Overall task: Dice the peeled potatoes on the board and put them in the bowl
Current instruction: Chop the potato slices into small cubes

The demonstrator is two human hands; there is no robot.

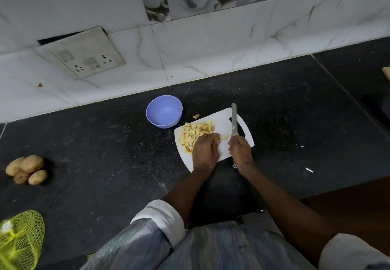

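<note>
A dark speckled stone counter fills most of the view, meeting a wall of white marble-veined tiles along its far edge; a grubby white switch-and-socket plate hangs loose on that wall, with a dark gap behind its upper edge. The person's rolled-up pale sleeves and bare forearms reach in from the near edge. A yellow-green mesh bag lies at the near left corner of the counter; a heap of four unpeeled brown potatoes sits beyond it at the left edge, well apart from the work. Near the middle lies a white plastic chopping board with a handle slot at its right end; just beyond its far left corner stands a round lilac plastic bowl, with nothing visible inside. A pile of pale yellow potato dice covers the left part of the board; one stray potato piece lies on the counter between bowl and board. The left hand is curled palm-down at the near edge of the pile, its fingertips pressing on an uncut potato chunk, with another small piece just to the right. The right hand is closed in a fist around the handle of a steel-bladed knife; the blade points away from the person, raised over the right side of the board.
</note>
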